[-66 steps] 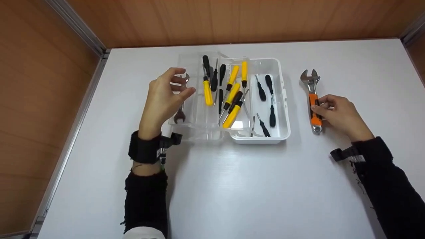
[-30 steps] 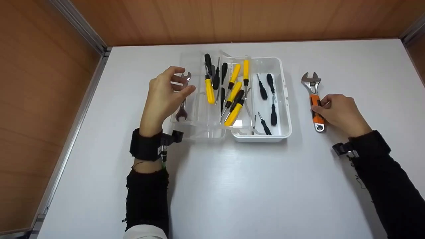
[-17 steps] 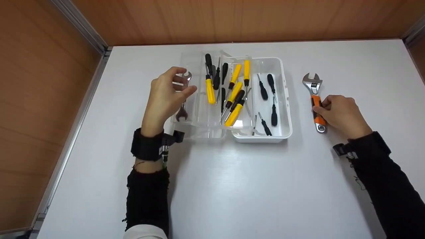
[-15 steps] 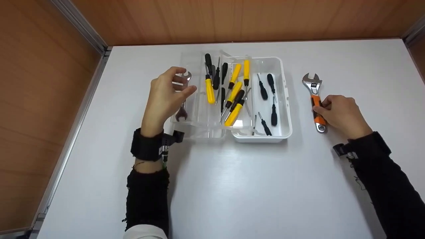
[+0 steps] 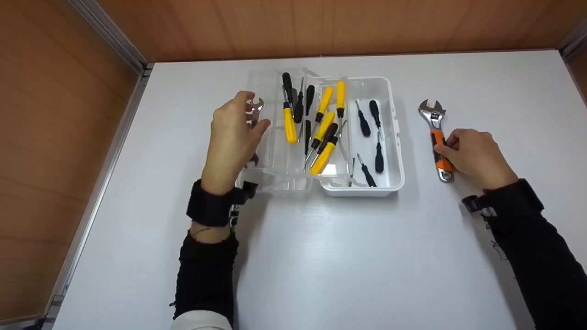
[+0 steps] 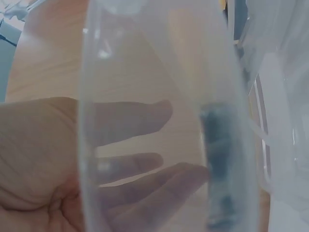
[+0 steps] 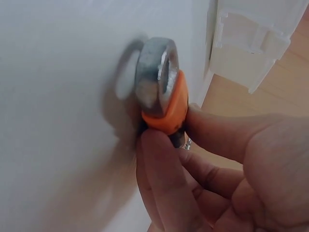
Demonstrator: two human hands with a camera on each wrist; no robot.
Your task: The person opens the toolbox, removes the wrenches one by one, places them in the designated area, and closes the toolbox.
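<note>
Worktop [image 5: 321, 256] carries the toolbox [image 5: 394, 137], lying open between my hands. Adjustable wrench [image 5: 435, 133] flat on the worktop, right of the box; my right hand [image 5: 474, 156] pinches its orange grip, thumb and fingers [image 7: 159, 183] narrow around it. Left hand [image 5: 234, 137] wide, fingers loose on the clear lid over a small spanner [image 5: 253, 110]. Best to grip mid-handle and lift level.
</note>
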